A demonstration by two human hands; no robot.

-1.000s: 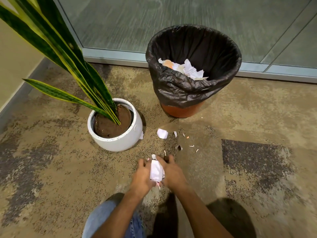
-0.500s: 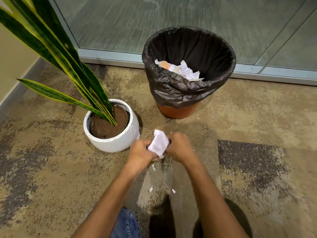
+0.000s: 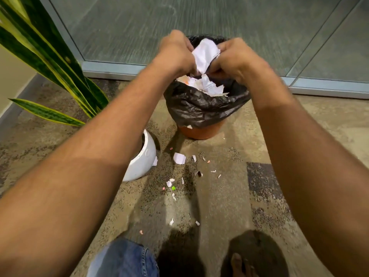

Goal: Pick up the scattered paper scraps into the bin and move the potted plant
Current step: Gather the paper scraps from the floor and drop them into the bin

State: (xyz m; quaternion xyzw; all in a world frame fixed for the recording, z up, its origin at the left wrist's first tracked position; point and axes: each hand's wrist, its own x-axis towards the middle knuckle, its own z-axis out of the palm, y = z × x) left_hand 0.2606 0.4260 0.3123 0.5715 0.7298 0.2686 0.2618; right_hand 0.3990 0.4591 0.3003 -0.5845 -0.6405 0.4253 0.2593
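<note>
Fingers of the left hand (image 3: 175, 54) and the right hand (image 3: 233, 58) are curled around a crumpled wad of white paper (image 3: 204, 54), which is held between them directly above the open mouth of the bin (image 3: 201, 130). Its black liner bag (image 3: 203, 106) is already loaded with paper pieces. More paper scraps (image 3: 179, 158) are scattered on the speckled floor (image 3: 229, 196) in front of the bin. Just beside them, the white potted plant (image 3: 144, 160) is partly hidden by the left forearm.
</note>
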